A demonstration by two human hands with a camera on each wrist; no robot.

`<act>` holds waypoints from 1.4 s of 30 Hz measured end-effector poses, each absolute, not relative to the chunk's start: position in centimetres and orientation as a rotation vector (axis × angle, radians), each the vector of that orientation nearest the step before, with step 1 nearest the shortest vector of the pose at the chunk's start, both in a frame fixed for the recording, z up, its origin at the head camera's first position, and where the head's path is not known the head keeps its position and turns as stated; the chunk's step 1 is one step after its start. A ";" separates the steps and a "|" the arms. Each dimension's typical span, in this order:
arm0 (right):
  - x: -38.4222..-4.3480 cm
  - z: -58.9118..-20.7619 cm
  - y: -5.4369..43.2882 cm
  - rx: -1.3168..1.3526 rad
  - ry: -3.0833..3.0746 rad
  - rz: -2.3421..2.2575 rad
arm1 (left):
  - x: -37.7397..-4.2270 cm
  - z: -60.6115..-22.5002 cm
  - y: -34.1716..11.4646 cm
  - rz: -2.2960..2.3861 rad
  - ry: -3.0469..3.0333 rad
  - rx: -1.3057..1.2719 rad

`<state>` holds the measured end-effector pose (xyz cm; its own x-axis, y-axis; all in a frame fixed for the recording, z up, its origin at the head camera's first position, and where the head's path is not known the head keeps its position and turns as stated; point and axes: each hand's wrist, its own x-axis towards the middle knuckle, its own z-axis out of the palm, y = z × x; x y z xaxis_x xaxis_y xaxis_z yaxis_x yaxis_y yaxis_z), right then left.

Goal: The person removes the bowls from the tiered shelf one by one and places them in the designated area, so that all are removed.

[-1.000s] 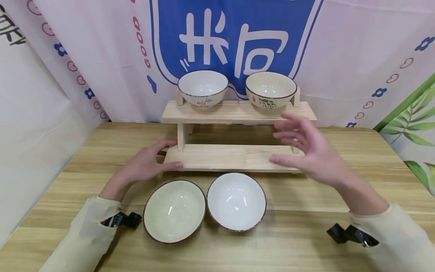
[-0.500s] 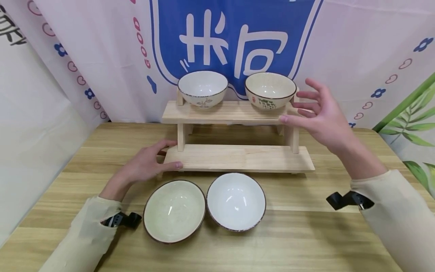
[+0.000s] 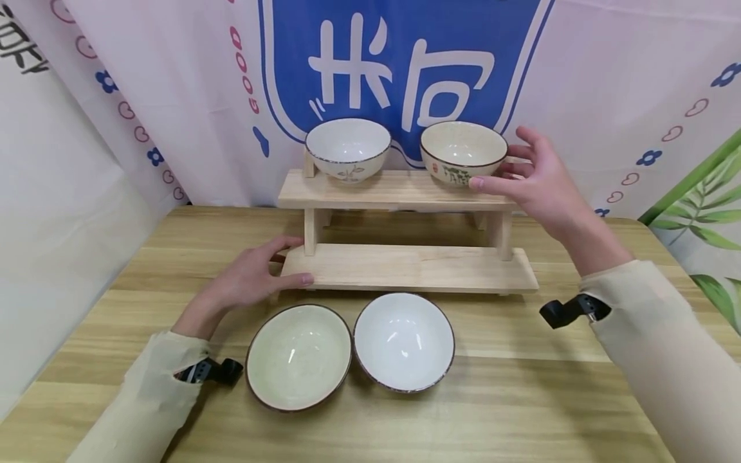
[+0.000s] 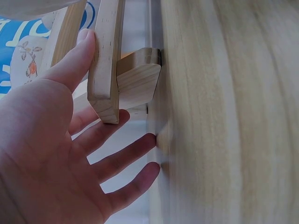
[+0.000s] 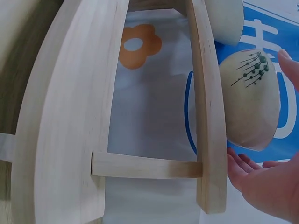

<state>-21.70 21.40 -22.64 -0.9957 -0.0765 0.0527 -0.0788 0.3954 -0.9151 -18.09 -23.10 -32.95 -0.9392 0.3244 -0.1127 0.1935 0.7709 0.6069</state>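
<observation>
A two-tier wooden display stand (image 3: 405, 267) stands on the table. My left hand (image 3: 249, 273) holds the left end of its lower board, thumb on top. In the left wrist view, that board end (image 4: 105, 88) lies between thumb and fingers, and the lower fingers reach out straight. On the upper board, a cream bowl (image 3: 463, 145) with a green plant pattern sits at the right. My right hand (image 3: 544, 183) is spread at its right side, thumb near its front and fingers behind. The right wrist view shows the bowl (image 5: 252, 102) between thumb and fingers, not gripped.
A white bowl (image 3: 347, 148) with a leaf pattern sits at the upper board's left. In front of the stand, a pale green bowl (image 3: 298, 357) and another white bowl (image 3: 403, 341) stand side by side on the wooden table (image 3: 492, 411). A printed curtain (image 3: 579, 96) hangs behind.
My right hand has risen from in front of the stand's right side, swung out right, then closed in on the cream bowl's right side. The left hand stays at the lower board.
</observation>
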 end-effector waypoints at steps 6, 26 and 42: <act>-22.7 -22.8 21.0 0.153 -2.624 1.750 | -18.0 -33.0 -23.3 0.905 2.755 0.394; -25.4 -22.8 19.7 0.203 -2.654 1.709 | -17.9 -32.8 -23.4 0.910 2.756 0.391; -25.6 -23.3 18.6 0.069 -2.592 1.699 | -18.0 -32.9 -23.2 0.923 2.745 0.385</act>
